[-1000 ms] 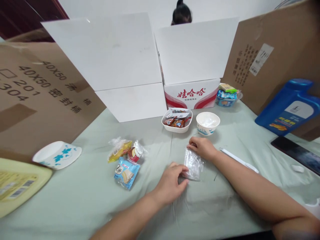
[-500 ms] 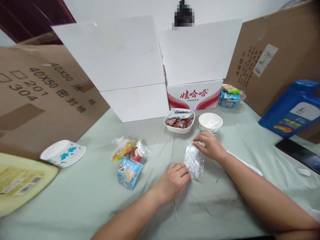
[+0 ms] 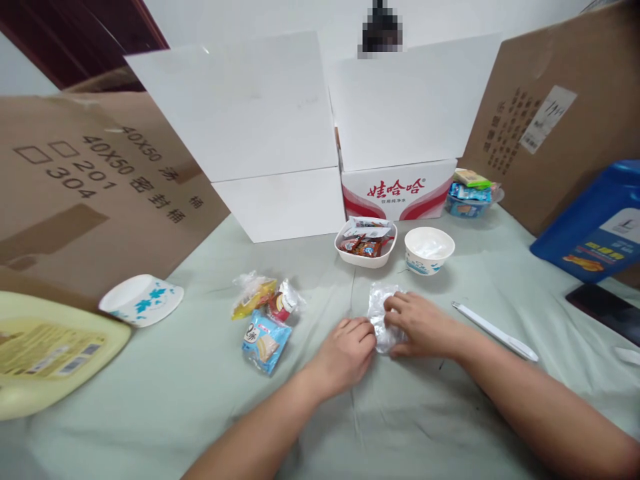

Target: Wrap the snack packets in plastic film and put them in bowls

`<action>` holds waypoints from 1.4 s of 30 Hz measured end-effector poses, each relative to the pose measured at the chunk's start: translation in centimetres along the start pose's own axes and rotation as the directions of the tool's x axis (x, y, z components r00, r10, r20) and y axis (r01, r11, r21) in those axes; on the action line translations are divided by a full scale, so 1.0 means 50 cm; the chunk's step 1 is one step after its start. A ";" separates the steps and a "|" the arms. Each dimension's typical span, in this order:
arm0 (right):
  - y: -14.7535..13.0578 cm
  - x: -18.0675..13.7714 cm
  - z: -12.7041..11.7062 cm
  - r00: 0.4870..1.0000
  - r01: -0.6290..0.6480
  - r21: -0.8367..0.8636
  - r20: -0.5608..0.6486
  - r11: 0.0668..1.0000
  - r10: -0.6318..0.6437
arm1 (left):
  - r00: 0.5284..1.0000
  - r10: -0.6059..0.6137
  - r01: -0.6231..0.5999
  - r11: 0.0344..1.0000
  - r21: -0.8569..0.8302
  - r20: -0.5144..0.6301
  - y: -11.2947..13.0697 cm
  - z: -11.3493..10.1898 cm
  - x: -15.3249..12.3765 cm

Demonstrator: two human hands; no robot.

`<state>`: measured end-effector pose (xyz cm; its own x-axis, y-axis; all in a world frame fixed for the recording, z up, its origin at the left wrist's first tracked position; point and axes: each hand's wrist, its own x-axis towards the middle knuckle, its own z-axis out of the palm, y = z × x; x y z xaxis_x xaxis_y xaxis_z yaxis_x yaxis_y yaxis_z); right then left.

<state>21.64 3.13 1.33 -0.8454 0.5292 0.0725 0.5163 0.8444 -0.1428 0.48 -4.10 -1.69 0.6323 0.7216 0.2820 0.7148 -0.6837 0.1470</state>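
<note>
Head camera: a crinkled piece of clear plastic lies flat on the cloth-covered tabletop, about midway between its left and right sides and nearer the near edge than the white boxes at the back. It looks thin and very light, soft enough to crease at a touch, likely slippery and easily torn or blown aside. A loose edge or corner would probably give the best hold, one side pinned while the other is pinched between thumb and fingertip.

The left hand is loosely curled at the plastic's left edge; its fingertips are partly hidden, so whether it grips cannot be told. The right hand lies over the right part, fingers half bent and thumb set apart from them; any pinch underneath is hidden.

Just beyond, toward the far edge, stand a white dish of packets and a paper bowl. A slim white tool lies toward the right edge. On the left side are a blue packet, a yellow packet and a red-and-white packet, close together.
</note>
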 end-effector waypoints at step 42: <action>0.018 0.039 0.053 0.920 -0.378 0.138 -0.056 0.915 0.388 | 0.978 -0.193 0.199 0.976 -0.085 0.075 -0.005 -0.017 0.000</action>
<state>20.11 4.70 -1.28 -0.5695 0.8193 0.0667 0.7732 0.5615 -0.2946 0.03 -4.01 -0.91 0.5030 0.8462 0.1760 0.7983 -0.5329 0.2807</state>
